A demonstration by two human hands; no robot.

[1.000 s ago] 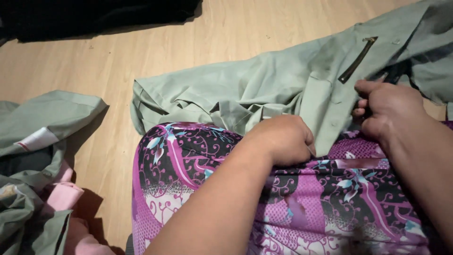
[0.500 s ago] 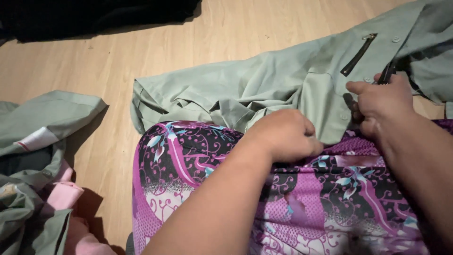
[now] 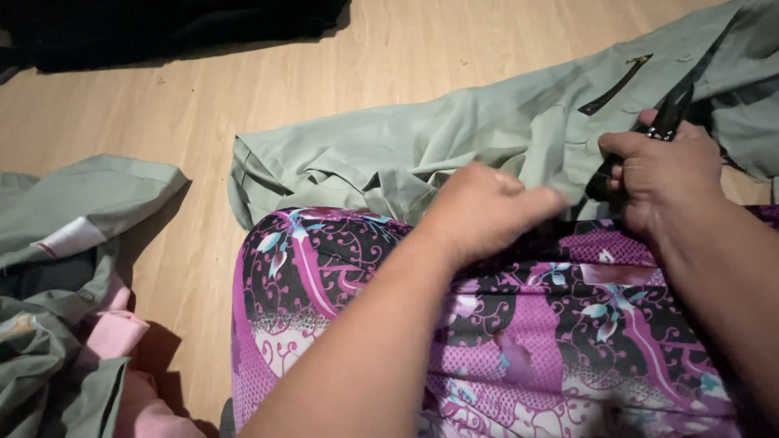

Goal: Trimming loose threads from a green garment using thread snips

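Left hand (image 3: 487, 207) curled, pinching edge of pale green garment (image 3: 422, 150) over purple patterned cloth (image 3: 519, 324) on lap. Right hand (image 3: 661, 166) fisted around black tool (image 3: 669, 118), pressing on same garment near dark zipper (image 3: 614, 85). Garment spread on wooden floor (image 3: 243, 81), just ahead of both hands.

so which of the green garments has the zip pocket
The pale green garment spread across the floor under both hands; a dark zip shows near its right end. The green pile at left shows none.
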